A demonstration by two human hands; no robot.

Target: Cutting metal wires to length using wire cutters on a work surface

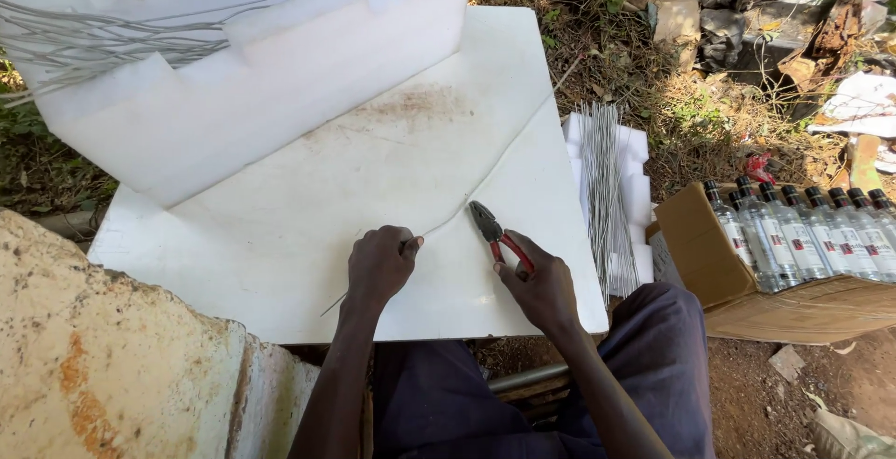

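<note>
Head view looks down on a long thin wire (485, 179) that lies across a white board (308, 235) serving as the bench, curving from the far right edge toward the person. The left hand (378, 263) is clenched on the wire's near part, pinning it to the board; a short tail of wire pokes out below the fist, while the stretch under the fingers is hidden. The right hand (539, 289) grasps red-handled pliers (495, 232), whose jaws point at the wire just beside them; whether they touch it is hard to tell. At the board's far side stands a stepped white foam block (252, 86) with a bundle of wires (84, 39) behind it, cut off by the frame. Right of the board, cut wire lengths (604, 188) rest on more foam, and a cardboard box (793, 300) holds clear bottles (803, 230).
</note>
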